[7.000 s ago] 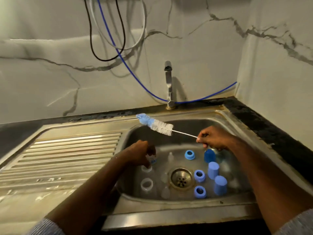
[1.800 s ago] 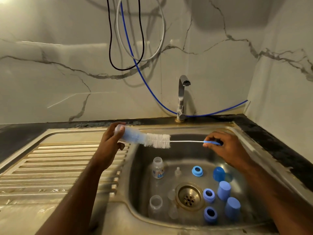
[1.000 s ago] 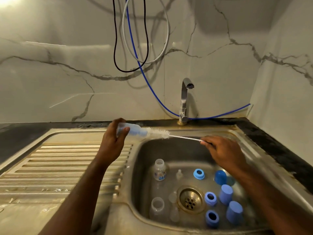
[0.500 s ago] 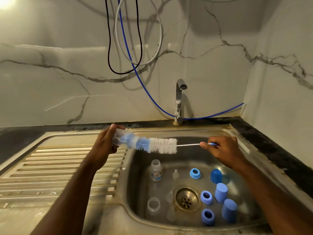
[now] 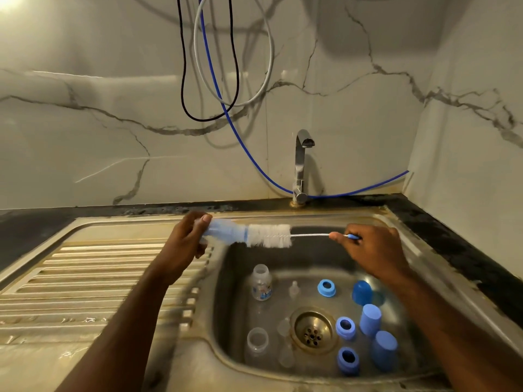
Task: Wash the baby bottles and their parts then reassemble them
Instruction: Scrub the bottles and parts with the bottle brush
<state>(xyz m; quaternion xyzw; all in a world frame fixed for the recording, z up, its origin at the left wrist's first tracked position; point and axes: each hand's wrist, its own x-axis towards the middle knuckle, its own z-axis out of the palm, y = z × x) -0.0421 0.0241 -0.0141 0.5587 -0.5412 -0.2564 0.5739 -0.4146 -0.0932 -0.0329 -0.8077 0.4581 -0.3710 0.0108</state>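
Observation:
My left hand (image 5: pixel 185 244) grips a clear baby bottle (image 5: pixel 223 232) held sideways over the sink's left rim. A bottle brush (image 5: pixel 270 236) sticks into its mouth: the blue tip is inside, the white bristles are outside. My right hand (image 5: pixel 370 247) pinches the brush's wire handle at its blue end. In the steel sink (image 5: pixel 410 222) stand two more clear bottles (image 5: pixel 261 282) (image 5: pixel 257 342), clear teats (image 5: pixel 294 290), three blue collar rings (image 5: pixel 327 288) and three blue caps (image 5: pixel 370 319).
A steel tap (image 5: pixel 301 165) stands behind the basin. The ribbed draining board (image 5: pixel 85 278) lies to the left. A round drain (image 5: pixel 312 331) sits mid-basin. Black, grey and blue hoses (image 5: pixel 209 80) hang on the marble wall. A dark counter (image 5: pixel 452 244) runs along the right.
Over the last seconds my right hand has pushed the brush in and out of the bottle; compared with half a second ago the brush sits a little deeper. The sink parts have not moved.

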